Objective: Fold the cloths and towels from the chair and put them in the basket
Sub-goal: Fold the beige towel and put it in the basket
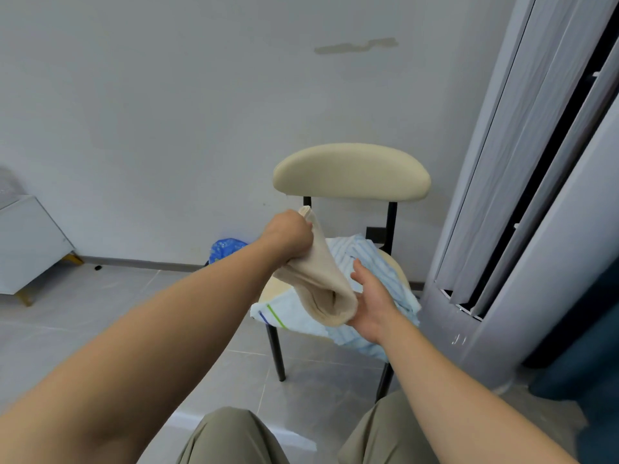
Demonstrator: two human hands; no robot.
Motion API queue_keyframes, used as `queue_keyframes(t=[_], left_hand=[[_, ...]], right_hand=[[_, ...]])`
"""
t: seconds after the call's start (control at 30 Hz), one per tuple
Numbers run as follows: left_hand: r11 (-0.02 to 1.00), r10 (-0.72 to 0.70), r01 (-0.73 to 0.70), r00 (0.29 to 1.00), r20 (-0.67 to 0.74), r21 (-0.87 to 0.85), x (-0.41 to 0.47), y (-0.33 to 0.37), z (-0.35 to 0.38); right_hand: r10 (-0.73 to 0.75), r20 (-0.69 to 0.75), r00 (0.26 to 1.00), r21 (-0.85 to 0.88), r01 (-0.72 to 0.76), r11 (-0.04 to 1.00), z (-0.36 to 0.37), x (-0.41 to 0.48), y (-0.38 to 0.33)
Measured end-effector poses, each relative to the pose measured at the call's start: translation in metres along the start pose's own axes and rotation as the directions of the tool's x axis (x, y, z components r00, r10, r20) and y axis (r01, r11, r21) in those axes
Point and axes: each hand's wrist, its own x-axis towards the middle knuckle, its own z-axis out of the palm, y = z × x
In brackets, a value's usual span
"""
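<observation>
A folded beige towel [321, 279] hangs in the air above the chair's seat. My left hand [288, 232] grips its upper end in a fist. My right hand [371, 296] is flat with straight fingers, palm against the towel's lower folded end. Below them, a cream chair [351, 172] with black legs carries a light blue striped cloth [378, 259] and a pale blue towel [294, 316] with green and blue stripes, which droops over the seat's front edge. No basket is in view.
A tall grey standing unit [522, 195] is right beside the chair. A blue bag [224, 249] lies by the wall behind my left arm. A white cabinet [26, 239] stands at far left. My knees in olive trousers [234, 437] are at the bottom.
</observation>
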Motion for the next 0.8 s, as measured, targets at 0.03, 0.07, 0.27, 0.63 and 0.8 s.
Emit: queue_keyframes(t=[0.03, 0.07, 0.27, 0.63, 0.8], left_hand=[[1.0, -0.023, 0.023, 1.0, 0.001, 0.008, 0.003, -0.002, -0.003], [0.999, -0.048, 0.048, 0.999, -0.005, 0.01, 0.007, -0.005, -0.004], [0.971, -0.169, 0.16, 0.985, -0.041, -0.179, 0.006, -0.007, -0.007], [0.971, -0.172, 0.145, 0.976, -0.133, -0.192, 0.012, -0.023, -0.003], [0.96, -0.18, 0.139, 0.972, -0.152, -0.245, 0.014, -0.032, 0.0]], right_hand=[[-0.017, 0.062, 0.998, 0.024, 0.015, 1.0, 0.0, -0.001, 0.005], [-0.042, 0.102, 0.994, 0.056, 0.036, 0.998, -0.001, -0.001, 0.008], [-0.2, 0.11, 0.974, 0.033, 0.197, 0.98, 0.007, 0.01, 0.018], [-0.294, -0.147, 0.944, -0.46, 0.198, 0.866, 0.013, 0.01, 0.019], [-0.282, -0.113, 0.953, -0.41, 0.214, 0.886, 0.02, 0.008, 0.022]])
